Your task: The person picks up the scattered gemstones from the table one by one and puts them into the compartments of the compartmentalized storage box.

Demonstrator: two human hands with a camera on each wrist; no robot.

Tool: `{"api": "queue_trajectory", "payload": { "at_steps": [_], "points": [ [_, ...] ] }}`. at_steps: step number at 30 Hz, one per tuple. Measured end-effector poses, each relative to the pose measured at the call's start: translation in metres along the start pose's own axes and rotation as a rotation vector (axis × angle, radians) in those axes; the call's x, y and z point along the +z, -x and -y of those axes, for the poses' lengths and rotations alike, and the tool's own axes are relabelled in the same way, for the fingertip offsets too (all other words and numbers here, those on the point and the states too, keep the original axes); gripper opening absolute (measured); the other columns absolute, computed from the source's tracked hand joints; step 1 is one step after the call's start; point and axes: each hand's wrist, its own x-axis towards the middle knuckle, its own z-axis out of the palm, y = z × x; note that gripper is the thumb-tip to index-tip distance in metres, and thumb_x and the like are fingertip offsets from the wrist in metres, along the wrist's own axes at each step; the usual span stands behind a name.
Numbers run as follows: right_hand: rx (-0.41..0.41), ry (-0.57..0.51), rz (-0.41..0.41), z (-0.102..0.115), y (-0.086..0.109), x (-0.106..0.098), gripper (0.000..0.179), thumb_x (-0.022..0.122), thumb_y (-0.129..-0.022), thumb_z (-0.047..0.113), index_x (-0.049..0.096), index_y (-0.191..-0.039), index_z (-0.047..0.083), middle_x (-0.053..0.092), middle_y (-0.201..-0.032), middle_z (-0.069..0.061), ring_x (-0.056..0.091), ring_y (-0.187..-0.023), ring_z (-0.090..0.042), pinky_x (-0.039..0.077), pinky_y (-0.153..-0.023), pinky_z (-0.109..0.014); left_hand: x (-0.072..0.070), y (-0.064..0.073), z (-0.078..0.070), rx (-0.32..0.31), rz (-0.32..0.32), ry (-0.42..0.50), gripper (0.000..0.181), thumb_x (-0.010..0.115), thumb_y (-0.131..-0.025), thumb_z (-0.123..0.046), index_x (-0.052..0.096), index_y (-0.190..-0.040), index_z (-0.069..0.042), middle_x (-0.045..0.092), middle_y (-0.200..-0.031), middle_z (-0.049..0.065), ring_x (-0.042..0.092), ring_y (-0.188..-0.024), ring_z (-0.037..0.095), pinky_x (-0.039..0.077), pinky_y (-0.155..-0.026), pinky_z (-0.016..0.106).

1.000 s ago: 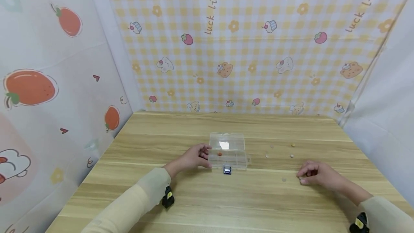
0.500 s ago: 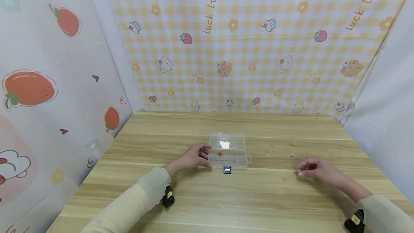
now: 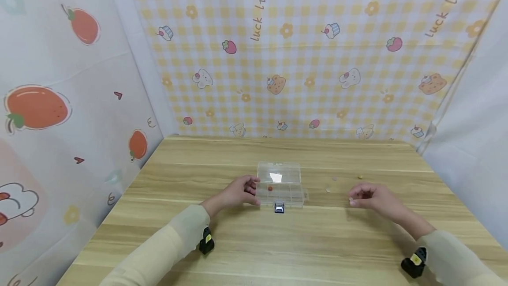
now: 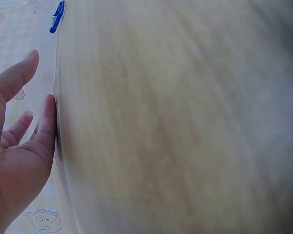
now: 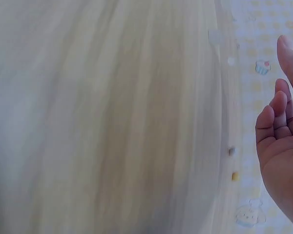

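A clear plastic compartment box point(image 3: 285, 195) with a dark blue latch stands with its lid point(image 3: 279, 172) raised. An orange-red bead point(image 3: 270, 188) lies in its left part. My left hand point(image 3: 238, 192) grips the box's left end, with thumb and index finger at the two corners. To the right of the box, my right hand point(image 3: 373, 197) pinches a small pale piece point(image 3: 351, 199) between thumb and fingers; its exact kind is too small to tell. The right wrist view shows that hand's curled fingers point(image 5: 265, 117), but not the piece.
Behind the right hand lie a yellow bead point(image 3: 360, 176) and two pale flat pieces, one point(image 3: 334, 178) farther back and one point(image 3: 327, 190) nearer the box. A greyish bead point(image 5: 231, 151) shows in the right wrist view. Patterned cloth point(image 3: 301, 56) hangs behind the wooden table point(image 3: 278, 242).
My right hand has risen and moved left and farther back, carrying the small pale piece. It now covers the greyish bead in the head view. The left hand stays at the box.
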Motion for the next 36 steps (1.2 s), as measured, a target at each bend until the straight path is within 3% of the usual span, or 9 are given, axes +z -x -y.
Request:
{"api": "queue_trajectory", "payload": {
  "at_steps": [5, 12, 16, 36],
  "points": [
    [-0.049, -0.074, 0.015, 0.006, -0.012, 0.012, 0.025, 0.077, -0.083, 0.012, 0.070, -0.104, 0.000, 0.062, -0.091, -0.006, 0.053, -0.076, -0.014, 0.047, -0.061, -0.026, 0.000, 0.001, 0.000, 0.003, -0.001, -0.003, 0.068, 0.084, -0.072, 0.000, 0.052, -0.131, 0.003, 0.056, -0.109, 0.011, 0.056, -0.094, 0.020, 0.049, -0.085, 0.032],
    [-0.036, -0.117, 0.018, 0.014, -0.034, 0.030, 0.026, 0.078, -0.083, 0.013, 0.070, -0.103, -0.001, 0.061, -0.092, -0.009, 0.051, -0.075, -0.013, 0.045, -0.060, -0.024, 0.000, 0.003, 0.000, 0.007, 0.000, -0.002, 0.067, 0.084, -0.072, -0.001, 0.051, -0.132, 0.003, 0.056, -0.110, 0.011, 0.056, -0.094, 0.020, 0.049, -0.085, 0.032],
    [-0.073, -0.146, 0.011, 0.023, -0.045, 0.040, 0.023, 0.077, -0.083, 0.009, 0.070, -0.102, -0.002, 0.062, -0.090, -0.005, 0.051, -0.073, -0.012, 0.045, -0.060, -0.024, -0.001, 0.003, 0.001, 0.006, -0.002, 0.008, 0.067, 0.083, -0.072, 0.000, 0.052, -0.131, 0.003, 0.056, -0.110, 0.011, 0.056, -0.094, 0.020, 0.049, -0.085, 0.032],
    [-0.090, -0.124, 0.054, 0.049, -0.090, 0.075, 0.021, 0.078, -0.081, 0.010, 0.072, -0.099, -0.001, 0.062, -0.086, -0.005, 0.052, -0.074, -0.016, 0.045, -0.062, -0.023, 0.000, 0.000, 0.000, 0.009, 0.009, 0.005, 0.067, 0.083, -0.073, 0.000, 0.051, -0.131, 0.003, 0.056, -0.109, 0.011, 0.057, -0.095, 0.021, 0.049, -0.085, 0.032]
  ]
}}
